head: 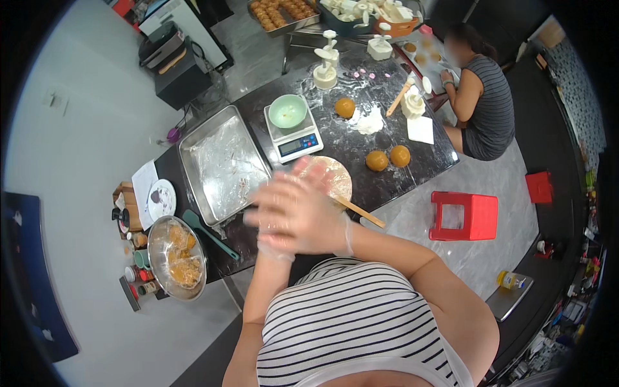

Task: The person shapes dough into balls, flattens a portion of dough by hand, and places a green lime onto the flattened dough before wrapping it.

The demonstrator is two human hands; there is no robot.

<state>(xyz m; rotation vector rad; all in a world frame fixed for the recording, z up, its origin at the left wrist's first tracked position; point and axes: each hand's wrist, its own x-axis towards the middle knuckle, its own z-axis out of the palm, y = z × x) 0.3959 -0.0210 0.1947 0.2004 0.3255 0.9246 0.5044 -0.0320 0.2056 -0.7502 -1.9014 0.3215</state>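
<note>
Both hands wear clear, thin plastic gloves and are blurred by motion. My right hand [307,217] lies across the top of my left hand [276,244], palms facing. Whether anything is held between them is hidden. Just beyond them, partly covered, is a round pale dish [341,176] under clear film. A wooden handle [362,213] sticks out past my right wrist. Left of the hands lies a metal tray [227,167] lined with plastic film. Ahead, a green bowl [288,111] rests on a digital kitchen scale [297,146].
Brown dough balls [377,160] and flour [370,122] lie on the dark table [333,133]. A steel bowl [154,261] holds film-wrapped dough beside a green spatula [210,234]. White plunger moulds [325,77] stand farther back. Another person [486,96] sits at right, behind a red stool [478,217].
</note>
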